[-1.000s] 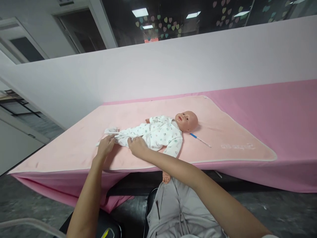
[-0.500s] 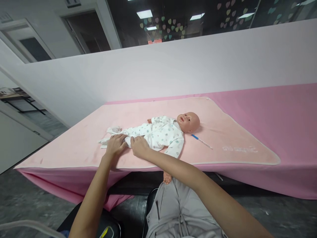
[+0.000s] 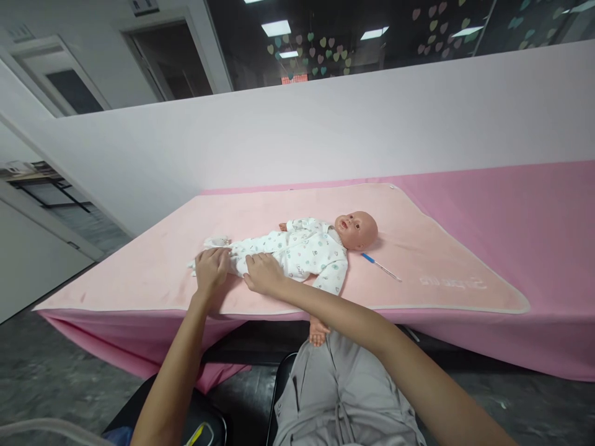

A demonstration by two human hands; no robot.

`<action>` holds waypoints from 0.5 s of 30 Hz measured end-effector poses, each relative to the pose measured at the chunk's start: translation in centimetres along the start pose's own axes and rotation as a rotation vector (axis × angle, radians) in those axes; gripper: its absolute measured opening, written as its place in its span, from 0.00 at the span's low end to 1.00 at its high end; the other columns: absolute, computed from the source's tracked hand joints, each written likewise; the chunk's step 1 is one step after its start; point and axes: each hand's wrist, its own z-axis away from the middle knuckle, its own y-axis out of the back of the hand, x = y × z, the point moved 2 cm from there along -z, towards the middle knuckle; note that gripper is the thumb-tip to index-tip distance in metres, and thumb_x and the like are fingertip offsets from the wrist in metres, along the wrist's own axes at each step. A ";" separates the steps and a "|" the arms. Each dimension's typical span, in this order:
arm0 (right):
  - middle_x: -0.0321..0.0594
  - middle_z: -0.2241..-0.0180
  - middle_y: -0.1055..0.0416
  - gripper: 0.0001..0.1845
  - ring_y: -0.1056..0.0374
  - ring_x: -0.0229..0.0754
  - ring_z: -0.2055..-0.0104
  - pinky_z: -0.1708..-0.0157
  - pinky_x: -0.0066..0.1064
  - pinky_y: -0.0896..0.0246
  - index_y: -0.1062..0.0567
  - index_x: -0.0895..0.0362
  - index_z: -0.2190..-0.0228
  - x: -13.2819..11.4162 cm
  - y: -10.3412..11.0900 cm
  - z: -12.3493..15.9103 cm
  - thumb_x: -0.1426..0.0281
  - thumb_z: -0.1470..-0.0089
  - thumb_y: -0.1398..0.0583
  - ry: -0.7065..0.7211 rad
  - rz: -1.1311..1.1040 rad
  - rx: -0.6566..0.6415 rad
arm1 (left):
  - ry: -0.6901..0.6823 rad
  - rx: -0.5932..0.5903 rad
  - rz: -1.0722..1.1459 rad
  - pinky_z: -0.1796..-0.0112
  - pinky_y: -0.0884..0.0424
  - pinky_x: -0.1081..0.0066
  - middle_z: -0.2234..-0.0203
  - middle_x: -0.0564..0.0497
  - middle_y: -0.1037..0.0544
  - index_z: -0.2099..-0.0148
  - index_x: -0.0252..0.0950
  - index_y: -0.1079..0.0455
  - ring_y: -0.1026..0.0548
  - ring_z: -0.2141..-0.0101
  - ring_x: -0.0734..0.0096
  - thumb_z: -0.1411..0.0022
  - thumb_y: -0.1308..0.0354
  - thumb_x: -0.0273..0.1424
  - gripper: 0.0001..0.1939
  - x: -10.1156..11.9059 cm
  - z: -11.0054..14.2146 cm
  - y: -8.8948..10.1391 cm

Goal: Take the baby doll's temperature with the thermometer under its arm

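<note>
A baby doll (image 3: 309, 248) lies on its back, its bald head towards the right and its legs stretched to the left. It wears a white patterned romper (image 3: 297, 255) with covered feet. My left hand (image 3: 212, 269) is closed over the lower part of the doll's near leg, close to the foot. Higher on that same leg, around the thigh, my right hand (image 3: 264, 274) grips the romper with curled fingers. The fingertips of both hands are partly hidden. The doll's near arm hangs past the table edge, passing behind my right forearm.
A glass thermometer (image 3: 381, 266) with a blue end lies beside the doll's head. Under the doll spreads a peach mat (image 3: 441, 248), over a pink tablecloth (image 3: 548, 248). A white partition (image 3: 325, 136) rises behind the table. A black chair (image 3: 204, 409) stands at the front left.
My left hand has slid slightly left along the doll's leg, towards the foot. My right hand stays at the thigh. The whole view has shifted a little.
</note>
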 end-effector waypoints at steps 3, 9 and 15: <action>0.48 0.63 0.30 0.15 0.36 0.46 0.59 0.58 0.37 0.42 0.32 0.64 0.61 0.7 2.1 0.3 0.66 0.47 0.48 -0.024 -0.081 -0.009 | 0.065 0.108 -0.039 0.52 0.44 0.61 0.59 0.45 0.25 0.58 0.35 0.29 0.32 0.54 0.60 0.38 0.65 0.33 0.22 -1.6 0.1 0.7; 0.45 0.57 0.30 0.17 0.37 0.43 0.54 0.52 0.35 0.44 0.32 0.62 0.56 5.4 7.0 2.4 0.68 0.44 0.49 -0.151 -0.168 0.183 | 0.177 0.031 -0.021 0.53 0.40 0.61 0.54 0.44 0.27 0.53 0.35 0.31 0.33 0.52 0.57 0.42 0.61 0.32 0.22 -6.9 0.9 1.1; 0.42 0.67 0.27 0.13 0.34 0.40 0.61 0.48 0.37 0.47 0.27 0.59 0.66 11.0 10.1 5.8 0.75 0.46 0.51 -0.079 0.054 0.515 | 0.017 -0.220 -0.073 0.57 0.37 0.63 0.58 0.44 0.24 0.52 0.36 0.31 0.29 0.58 0.56 0.46 0.54 0.38 0.23 -7.1 1.4 0.5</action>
